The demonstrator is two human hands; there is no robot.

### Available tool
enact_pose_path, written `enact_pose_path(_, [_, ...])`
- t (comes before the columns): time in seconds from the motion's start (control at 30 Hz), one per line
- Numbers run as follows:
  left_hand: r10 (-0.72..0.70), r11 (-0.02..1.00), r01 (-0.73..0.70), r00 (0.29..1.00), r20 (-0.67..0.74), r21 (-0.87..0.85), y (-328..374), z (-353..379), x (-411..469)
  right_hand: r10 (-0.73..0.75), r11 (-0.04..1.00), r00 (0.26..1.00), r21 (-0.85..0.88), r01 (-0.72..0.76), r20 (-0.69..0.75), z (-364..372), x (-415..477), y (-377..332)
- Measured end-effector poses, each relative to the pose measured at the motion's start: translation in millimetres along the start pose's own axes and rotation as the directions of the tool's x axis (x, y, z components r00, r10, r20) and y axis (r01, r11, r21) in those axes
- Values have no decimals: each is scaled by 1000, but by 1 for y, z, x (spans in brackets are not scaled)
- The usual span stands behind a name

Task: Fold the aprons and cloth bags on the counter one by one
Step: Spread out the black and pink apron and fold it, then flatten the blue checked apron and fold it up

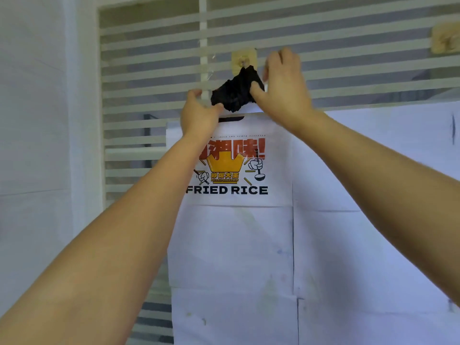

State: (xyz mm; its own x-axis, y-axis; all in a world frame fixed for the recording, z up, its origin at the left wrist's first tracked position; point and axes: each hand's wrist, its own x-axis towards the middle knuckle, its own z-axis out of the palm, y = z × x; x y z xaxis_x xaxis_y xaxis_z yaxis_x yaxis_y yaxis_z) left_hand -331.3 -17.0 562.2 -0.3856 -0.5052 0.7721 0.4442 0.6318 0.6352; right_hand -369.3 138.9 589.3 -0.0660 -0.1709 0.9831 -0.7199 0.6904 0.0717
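Note:
A white apron (231, 245) with a "FRIED RICE" print hangs flat against a striped glass partition. Its bunched black neck strap (235, 94) runs up to a yellowed adhesive hook (243, 60) on the glass. My left hand (199, 115) pinches the lower left of the black bunch. My right hand (281, 88) grips its right side, fingers reaching up beside the hook. Both arms stretch upward in front of the apron.
The partition has frosted horizontal stripes and a white vertical bar (202, 46). More white cloth (373, 220) hangs to the right of the apron. A second adhesive hook (445, 41) sits at the upper right. A plain white wall (37, 120) fills the left.

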Motion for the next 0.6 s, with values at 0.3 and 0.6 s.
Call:
enact_pose_path(0.3, [8, 1000, 3, 927, 376, -26, -63, -27, -224, 284, 922, 899, 163, -352, 333, -31, -203, -18])
enact_pose_path(0.6, [-447, 893, 275, 633, 632, 356, -184, -72, -418, 352, 846, 502, -39, -531, 790, -44, -412, -24])
